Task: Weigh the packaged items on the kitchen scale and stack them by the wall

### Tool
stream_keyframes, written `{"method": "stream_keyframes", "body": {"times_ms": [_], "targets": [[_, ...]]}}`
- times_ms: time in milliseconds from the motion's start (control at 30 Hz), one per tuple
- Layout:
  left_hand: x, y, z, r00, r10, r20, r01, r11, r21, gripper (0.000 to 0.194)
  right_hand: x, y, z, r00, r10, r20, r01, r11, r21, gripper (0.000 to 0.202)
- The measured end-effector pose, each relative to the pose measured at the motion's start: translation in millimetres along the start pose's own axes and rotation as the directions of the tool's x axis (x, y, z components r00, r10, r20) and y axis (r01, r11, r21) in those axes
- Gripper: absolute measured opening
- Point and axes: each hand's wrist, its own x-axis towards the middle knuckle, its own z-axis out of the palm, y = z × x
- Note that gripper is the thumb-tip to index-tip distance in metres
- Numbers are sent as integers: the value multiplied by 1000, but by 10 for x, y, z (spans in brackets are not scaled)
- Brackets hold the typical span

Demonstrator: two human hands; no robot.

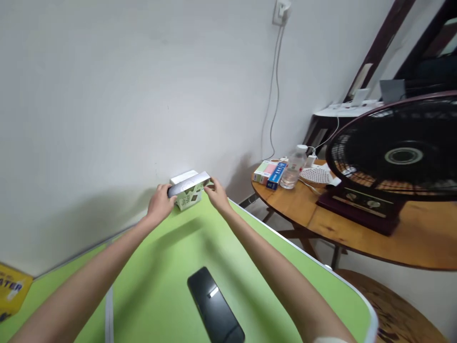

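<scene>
Both my arms reach to the far corner of a green table (160, 267). My left hand (160, 204) and my right hand (216, 193) hold the two ends of a flat silver-grey box (189, 184). That box is just above, or resting on, a white box with green and dark print (188, 197) standing against the wall; whether the two touch is unclear. A black phone (215, 306) lies face up on the table between my forearms, nearer to me.
A yellow box (10, 289) sits at the table's left edge. To the right stands a round wooden table (410, 238) with a large black fan (400, 157), a water bottle (293, 167) and small cartons (270, 172). Cables hang from a wall socket (280, 10).
</scene>
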Motion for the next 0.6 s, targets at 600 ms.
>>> {"method": "stream_keyframes", "body": {"times_ms": [600], "targets": [[932,-248,680,954,-276,-120,262,958,-119,50,957,692,475,980,40,196,3,977,-215,67]]}}
